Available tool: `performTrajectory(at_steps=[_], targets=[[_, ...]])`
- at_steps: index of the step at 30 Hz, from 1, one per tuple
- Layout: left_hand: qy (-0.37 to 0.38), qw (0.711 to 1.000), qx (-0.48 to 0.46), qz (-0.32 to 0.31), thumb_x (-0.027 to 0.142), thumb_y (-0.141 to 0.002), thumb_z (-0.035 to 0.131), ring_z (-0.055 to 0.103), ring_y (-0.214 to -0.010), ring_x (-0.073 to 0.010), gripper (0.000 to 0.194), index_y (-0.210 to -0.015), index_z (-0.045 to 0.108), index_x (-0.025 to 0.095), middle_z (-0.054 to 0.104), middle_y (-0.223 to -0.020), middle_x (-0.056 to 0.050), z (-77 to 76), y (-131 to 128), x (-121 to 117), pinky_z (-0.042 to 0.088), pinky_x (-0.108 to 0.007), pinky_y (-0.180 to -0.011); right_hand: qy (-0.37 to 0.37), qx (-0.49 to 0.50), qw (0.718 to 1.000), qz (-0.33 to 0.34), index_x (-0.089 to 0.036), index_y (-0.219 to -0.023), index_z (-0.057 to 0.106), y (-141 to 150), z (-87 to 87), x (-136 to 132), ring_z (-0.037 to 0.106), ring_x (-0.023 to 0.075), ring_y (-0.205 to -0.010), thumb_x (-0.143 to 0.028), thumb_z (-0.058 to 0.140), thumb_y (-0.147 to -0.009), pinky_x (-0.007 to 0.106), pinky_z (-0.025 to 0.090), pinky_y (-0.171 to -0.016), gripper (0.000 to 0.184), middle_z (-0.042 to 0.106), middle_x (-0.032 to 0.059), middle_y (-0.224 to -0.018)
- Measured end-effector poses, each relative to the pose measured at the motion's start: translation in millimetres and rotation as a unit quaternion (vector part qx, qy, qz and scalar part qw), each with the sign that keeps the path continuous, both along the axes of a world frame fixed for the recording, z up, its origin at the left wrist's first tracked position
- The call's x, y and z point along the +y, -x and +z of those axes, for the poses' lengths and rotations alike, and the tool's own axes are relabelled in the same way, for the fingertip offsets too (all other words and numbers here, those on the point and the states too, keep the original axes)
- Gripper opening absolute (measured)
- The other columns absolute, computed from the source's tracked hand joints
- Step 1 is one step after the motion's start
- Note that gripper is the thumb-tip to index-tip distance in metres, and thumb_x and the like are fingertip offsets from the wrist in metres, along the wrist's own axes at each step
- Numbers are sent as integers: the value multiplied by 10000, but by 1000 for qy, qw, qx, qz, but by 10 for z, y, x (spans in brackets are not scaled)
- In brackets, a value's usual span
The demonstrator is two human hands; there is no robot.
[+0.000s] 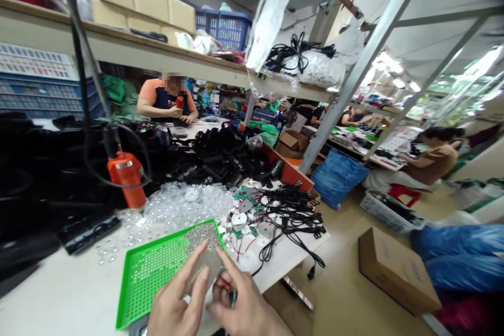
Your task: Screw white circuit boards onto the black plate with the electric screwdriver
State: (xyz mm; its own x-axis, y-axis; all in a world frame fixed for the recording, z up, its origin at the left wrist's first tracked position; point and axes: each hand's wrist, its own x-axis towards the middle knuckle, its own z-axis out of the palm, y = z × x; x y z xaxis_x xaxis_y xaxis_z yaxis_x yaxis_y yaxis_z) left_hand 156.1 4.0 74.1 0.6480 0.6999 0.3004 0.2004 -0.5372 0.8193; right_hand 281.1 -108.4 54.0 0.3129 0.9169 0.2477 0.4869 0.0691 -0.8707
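Observation:
My left hand (177,294) is over the near edge of a green perforated tray (151,268), its thumb and forefinger around a blurred, clear plastic piece (201,261). My right hand (246,299) meets it from the other side, forefinger stretched toward the same piece. Thin red wires (224,282) and a small dark part (232,298) show inside my right hand, partly hidden by its fingers. Small metal screws (205,236) are heaped in the tray's far right corner. Beyond the tray spreads a pile of clear plastic pieces (189,202).
Black power cords (291,210) and white parts with wires (239,219) cover the table's right side. An orange power screwdriver (126,178) hangs at left, before black housings (220,152). A carton (397,270) stands on the floor. Another person (167,97) works opposite.

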Motion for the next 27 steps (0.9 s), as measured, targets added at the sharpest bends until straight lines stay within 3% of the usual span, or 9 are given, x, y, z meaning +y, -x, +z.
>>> performTrajectory(at_steps=[2, 5, 7, 10, 12, 15, 19, 23, 27], targets=[[35, 999, 23, 16, 504, -884, 493, 689, -984, -211, 522, -1342, 545, 258, 705, -1156, -16, -52, 138, 6, 572, -278, -772, -78, -142, 984, -69, -236, -1404, 396, 109, -93, 27, 620, 131, -668, -258, 598, -868, 237, 519, -622, 573, 684, 13, -812], [119, 992, 43, 5, 495, -887, 454, 660, -1066, -234, 519, -1311, 578, 222, 704, -1160, -30, -122, 394, -49, 539, -358, -895, -194, -307, 930, -46, -228, -1190, 611, 237, -156, 11, 603, 128, -629, -128, 566, -875, 243, 486, -602, 332, 663, 16, -716], [180, 982, 63, -9, 465, -891, 447, 648, -1093, -243, 496, -1296, 592, 218, 706, -1156, -35, -204, 598, -98, 505, -396, -955, -204, -342, 917, -5, -198, -1046, 674, 334, -191, -9, 577, 122, -584, -90, 570, -867, 242, 447, -558, 233, 645, 10, -656], [227, 967, 111, -25, 440, -920, 428, 654, -1078, -238, 448, -1284, 598, 242, 706, -1159, -36, -404, 942, -136, 495, -415, -972, -185, -326, 926, 47, -180, -896, 699, 486, -279, -23, 554, 109, -553, -101, 574, -875, 241, 411, -535, 149, 638, 7, -630], [200, 970, 140, 15, 430, -946, 403, 673, -1010, -230, 442, -1321, 557, 253, 717, -1122, -46, -567, 1164, -116, 518, -420, -935, -178, -310, 932, 58, -178, -856, 699, 573, -353, -8, 539, 106, -543, -111, 552, -893, 242, 397, -533, 166, 620, 4, -608], [75, 981, 154, 96, 439, -924, 478, 644, -1027, -242, 474, -1356, 500, 245, 685, -1143, -78, -795, 1388, -1, 516, -438, -920, -177, -335, 924, 39, -162, -878, 693, 659, -459, 78, 514, 116, -536, -107, 568, -887, 269, 369, -543, 137, 590, 1, -575], [-48, 984, 165, 44, 472, -810, 662, 556, -1148, -272, 602, -1344, 489, 256, 595, -1256, -97, -984, 1415, 162, 479, -450, -963, -183, -416, 891, 13, -152, -899, 680, 706, -593, 260, 479, 123, -535, -115, 620, -864, 311, 334, -568, 79, 540, -20, -543], [-82, 977, 190, 45, 452, -796, 682, 559, -1108, -281, 628, -1353, 473, 250, 592, -1229, -104, -1063, 1326, 164, 477, -455, -933, -178, -480, 859, 10, -135, -959, 664, 730, -727, 358, 465, 131, -561, -122, 606, -879, 328, 319, -589, 100, 511, -22, -554], [-98, 973, 200, 59, 457, -847, 623, 580, -1063, -274, 554, -1335, 484, 237, 612, -1203, -112, -1124, 1295, 105, 479, -428, -891, -143, -498, 855, 28, -133, -1025, 639, 781, -820, 336, 472, 144, -592, -107, 560, -901, 337, 305, -594, 149, 539, -1, -601]])
